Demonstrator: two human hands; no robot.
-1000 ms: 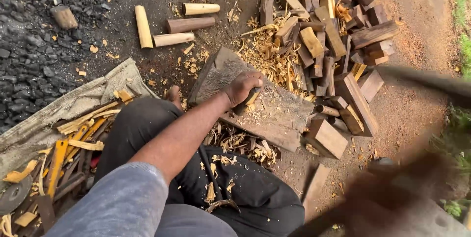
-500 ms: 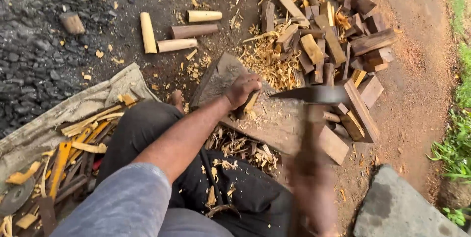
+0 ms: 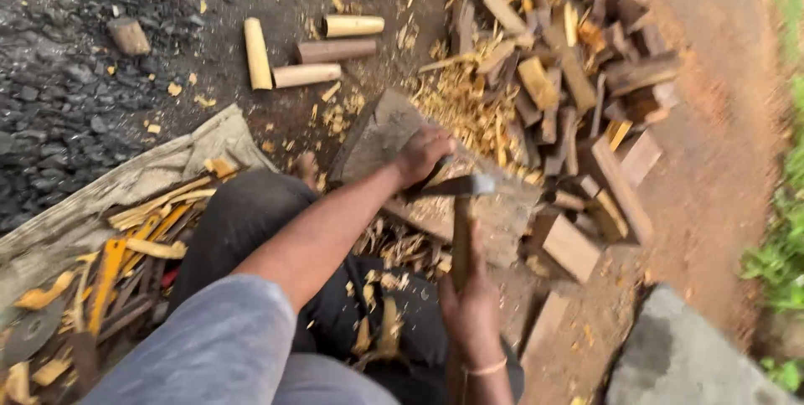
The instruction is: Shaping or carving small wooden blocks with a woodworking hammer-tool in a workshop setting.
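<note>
Dirt ground held scattered wood pieces (image 3: 578, 95) at far right. On the chopping block (image 3: 494, 212), the left hand (image 3: 421, 154) gripped a small stick, while the right hand (image 3: 471, 309) clenched the hatchet (image 3: 459, 196), its head just beside that hand.

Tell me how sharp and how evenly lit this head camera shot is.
Head view: soft, even daylight, no hard shadows or glare; slight motion blur overall, strongest on the axe and right hand; the left hand on the chopping block is softly blurred; the woodpile reads fairly clearly.
</note>
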